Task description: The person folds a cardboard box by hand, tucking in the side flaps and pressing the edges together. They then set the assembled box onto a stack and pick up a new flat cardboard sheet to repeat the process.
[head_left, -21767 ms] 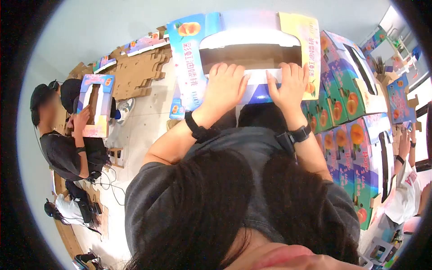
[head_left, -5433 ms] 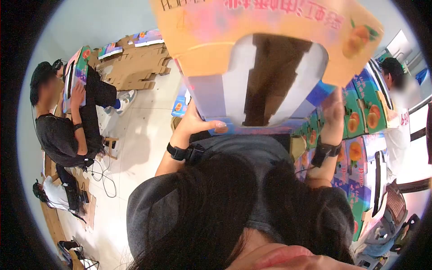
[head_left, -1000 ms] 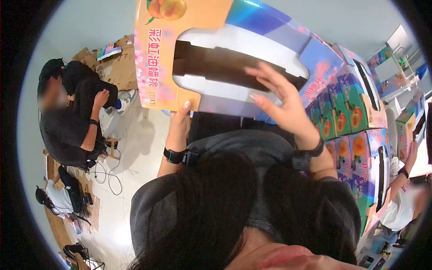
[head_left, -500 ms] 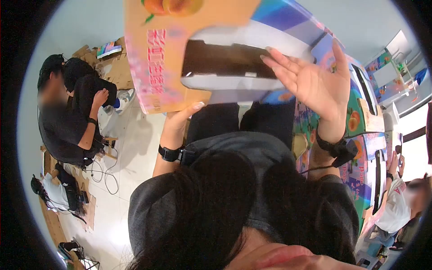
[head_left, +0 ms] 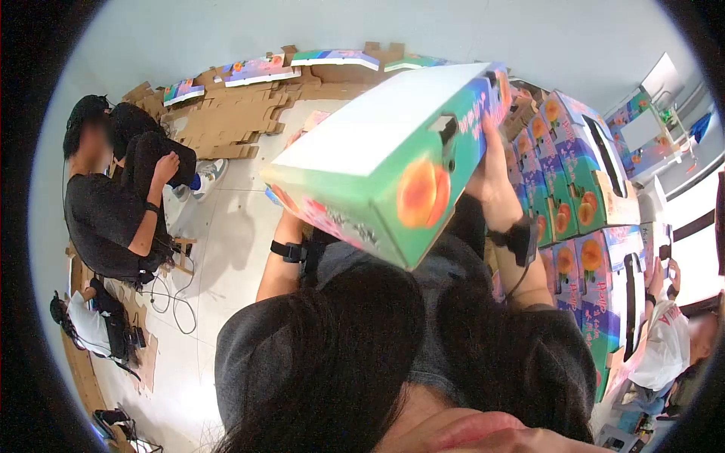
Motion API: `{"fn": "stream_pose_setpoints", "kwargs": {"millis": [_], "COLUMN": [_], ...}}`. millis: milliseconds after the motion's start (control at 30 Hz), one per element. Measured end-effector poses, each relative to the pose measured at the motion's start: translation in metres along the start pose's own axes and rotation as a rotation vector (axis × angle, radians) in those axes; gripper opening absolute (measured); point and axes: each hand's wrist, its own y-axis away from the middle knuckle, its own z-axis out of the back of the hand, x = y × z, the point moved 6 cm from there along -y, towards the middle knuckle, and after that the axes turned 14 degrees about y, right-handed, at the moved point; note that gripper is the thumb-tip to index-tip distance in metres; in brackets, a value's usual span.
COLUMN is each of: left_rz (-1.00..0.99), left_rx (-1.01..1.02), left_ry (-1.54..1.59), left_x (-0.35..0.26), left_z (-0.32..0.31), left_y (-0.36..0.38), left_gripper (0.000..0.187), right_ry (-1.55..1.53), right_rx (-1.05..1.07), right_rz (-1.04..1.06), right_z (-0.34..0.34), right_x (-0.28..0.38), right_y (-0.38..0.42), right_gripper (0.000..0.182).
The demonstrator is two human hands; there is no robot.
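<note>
Tiled floor (head_left: 226, 249) below, both hands raised around tilted peach box (head_left: 377, 162)

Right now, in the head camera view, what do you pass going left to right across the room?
Seated person in black → flat cardboard sheets → assembled peach box held up in both hands → right hand → stacked finished boxes → person in white.

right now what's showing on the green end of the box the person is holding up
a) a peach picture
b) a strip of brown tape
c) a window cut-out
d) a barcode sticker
a: the raised box shows a round orange peach print on its green end face, with the right hand gripping its far side.
</note>
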Motion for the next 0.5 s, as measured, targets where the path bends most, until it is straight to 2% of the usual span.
{"fn": "stream_pose_setpoints", "kwargs": {"millis": [67,267,367,433,467,500], "left_rz": [0.003,0.018,0.103,0.196,0.198,0.222], "left_rx": [0.004,0.068,0.069,0.054,-0.006,0.009], "left_ry": [0.022,0.092,0.057,-0.001,0.041,0.025], "left_x": [0.004,0.020,0.023,0.019,0.012,0.017], "left_z": [0.000,-0.004,0.007,0.014,0.017,0.019], "left_y": [0.007,0.028,0.034,0.033,0.032,0.033], "left_gripper": [0.076,0.086,0.091,0.099,0.087,0.085], "right_ry": [-0.057,0.074,0.249,0.447,0.490,0.610], "right_rx": [-0.028,-0.093,-0.123,-0.272,-0.156,-0.124], "right_rz": [0.027,0.077,0.210,0.381,0.414,0.437], "right_z": [-0.002,0.000,-0.012,-0.007,-0.009,-0.007], "right_x": [-0.006,0.015,0.078,0.141,0.174,0.208], "right_y": [0.010,0.019,0.016,0.021,0.023,0.028], "right_gripper": [0.054,0.050,0.049,0.048,0.050,0.050]}}
